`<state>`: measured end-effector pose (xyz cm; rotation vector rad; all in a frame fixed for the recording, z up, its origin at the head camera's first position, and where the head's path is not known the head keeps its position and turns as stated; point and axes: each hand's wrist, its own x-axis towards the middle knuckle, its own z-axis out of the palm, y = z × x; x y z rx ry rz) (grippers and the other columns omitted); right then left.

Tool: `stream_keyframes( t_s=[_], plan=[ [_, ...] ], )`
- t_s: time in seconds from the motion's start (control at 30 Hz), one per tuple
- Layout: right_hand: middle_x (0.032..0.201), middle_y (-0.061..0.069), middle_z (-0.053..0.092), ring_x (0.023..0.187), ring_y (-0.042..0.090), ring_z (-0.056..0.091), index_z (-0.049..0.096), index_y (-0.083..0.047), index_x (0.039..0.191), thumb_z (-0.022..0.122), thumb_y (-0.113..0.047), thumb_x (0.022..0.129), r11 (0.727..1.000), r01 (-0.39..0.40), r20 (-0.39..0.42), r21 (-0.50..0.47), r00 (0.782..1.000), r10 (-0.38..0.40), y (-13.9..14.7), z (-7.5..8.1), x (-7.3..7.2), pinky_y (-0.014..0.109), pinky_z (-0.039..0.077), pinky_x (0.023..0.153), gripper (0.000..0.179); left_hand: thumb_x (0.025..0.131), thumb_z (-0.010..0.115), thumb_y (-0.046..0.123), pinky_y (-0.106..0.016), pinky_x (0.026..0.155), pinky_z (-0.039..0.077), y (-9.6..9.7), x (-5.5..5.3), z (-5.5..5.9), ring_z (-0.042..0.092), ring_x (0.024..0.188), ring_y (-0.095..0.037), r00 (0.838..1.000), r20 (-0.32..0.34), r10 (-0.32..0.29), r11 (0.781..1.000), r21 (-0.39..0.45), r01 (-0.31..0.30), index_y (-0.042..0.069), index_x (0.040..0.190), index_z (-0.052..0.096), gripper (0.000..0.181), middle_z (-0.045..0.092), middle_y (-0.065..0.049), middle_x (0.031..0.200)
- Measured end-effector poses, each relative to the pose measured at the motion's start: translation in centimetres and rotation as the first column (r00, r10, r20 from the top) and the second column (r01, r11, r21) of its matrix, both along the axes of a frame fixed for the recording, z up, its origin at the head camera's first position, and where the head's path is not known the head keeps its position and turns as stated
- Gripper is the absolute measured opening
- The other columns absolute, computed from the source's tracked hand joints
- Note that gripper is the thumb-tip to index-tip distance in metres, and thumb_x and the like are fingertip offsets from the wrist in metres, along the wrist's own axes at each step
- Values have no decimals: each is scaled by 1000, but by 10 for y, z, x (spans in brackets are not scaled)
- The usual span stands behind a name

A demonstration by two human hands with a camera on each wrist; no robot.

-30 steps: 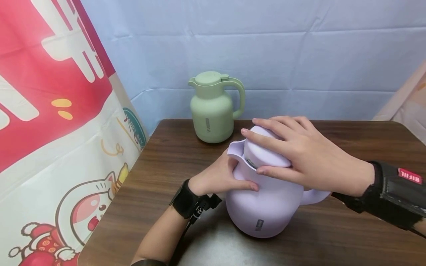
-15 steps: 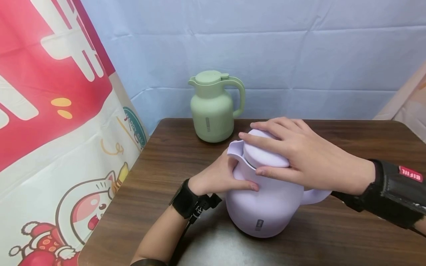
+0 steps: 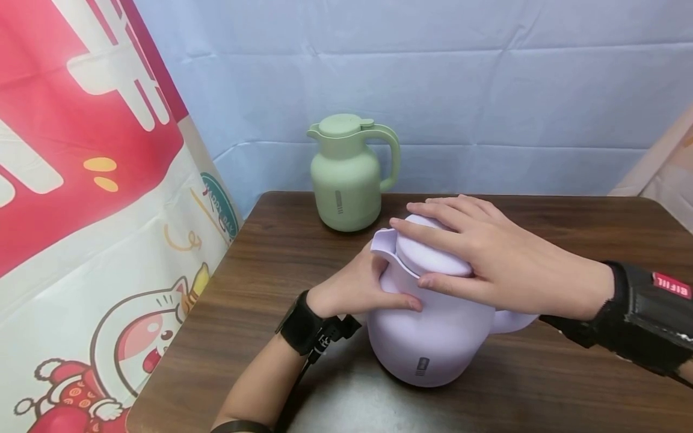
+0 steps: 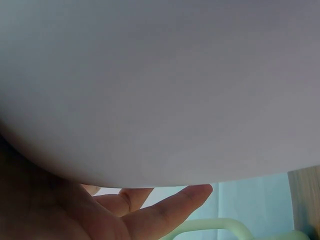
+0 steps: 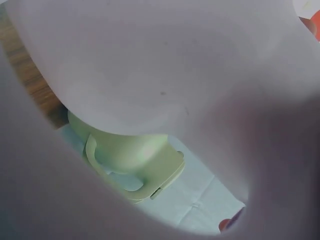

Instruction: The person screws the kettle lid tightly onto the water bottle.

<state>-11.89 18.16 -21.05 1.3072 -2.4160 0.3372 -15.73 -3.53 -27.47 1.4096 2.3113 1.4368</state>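
Observation:
A lavender thermos jug (image 3: 428,346) stands on the brown wooden table, its spout facing left and its handle (image 3: 511,321) at right. My left hand (image 3: 357,285) grips the jug's neck below the spout, thumb across the front; its other fingers go behind. Over the top, my right hand (image 3: 482,249) holds the round lavender lid (image 3: 433,249), thumb at the near edge and fingers spread across it. The lid sits in the mouth of the jug. In the left wrist view the pale jug wall (image 4: 160,90) fills most of the picture, with fingertips (image 4: 172,210) below.
A green thermos jug (image 3: 346,180), lid on, stands behind at the table's back edge, handle to the right. A pale blue cloth (image 3: 487,90) hangs behind the table (image 3: 271,276). At left hangs a printed cartoon cloth (image 3: 70,270).
The lavender lid has sunk lower into the jug's mouth, and the dark gap under its edge is gone. The right hand shifted slightly with it; the left hand stayed in place.

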Motion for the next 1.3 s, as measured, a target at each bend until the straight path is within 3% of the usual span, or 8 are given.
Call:
stream_keyframes(
  t_s=[0.17,0.37,0.6,1.0,1.13,1.3],
  plan=[
    [146,2,39,133,25,34,34,-21,148,67,-43,87,999,28,62,24,998,-29,5,1,1,49,21,108,72,67,87,9,-26,97,38,0,0,0,46,110,-7,1000,5,3,1000,9,-3,6,129,43,75,49,-2,120],
    [150,0,33,134,25,32,30,-25,149,69,-46,84,995,82,134,60,987,-90,17,2,4,47,28,104,79,66,87,7,-27,98,38,1,-1,0,47,110,-7,1000,15,-25,999,47,24,5,129,45,76,52,-3,120],
    [150,-4,33,136,15,30,19,-21,153,70,-42,84,992,104,129,69,985,-112,33,1,7,43,9,113,88,65,87,8,-27,102,34,1,-1,-1,45,114,-7,1000,-15,-22,998,51,23,4,133,44,80,52,-4,122],
    [151,-1,33,136,13,30,20,-14,152,76,-36,80,994,108,107,0,988,-108,42,-6,21,34,9,114,94,65,87,5,-28,102,35,2,-2,-2,47,113,-8,998,-14,-56,995,87,57,4,133,44,80,54,-5,122],
    [150,2,34,136,9,29,25,-10,151,78,-33,78,994,102,87,-32,991,-99,48,-10,28,30,9,114,93,64,87,6,-28,103,33,1,-1,-1,45,114,-8,999,-20,-28,997,65,29,4,133,44,82,53,-4,123],
    [148,5,37,137,13,30,30,-8,149,80,-31,76,992,98,92,-84,992,-90,50,-14,34,29,9,114,91,65,87,6,-28,103,32,1,-1,-1,45,114,-8,1000,-4,-26,997,68,27,4,133,44,81,54,-3,122]
  ],
)
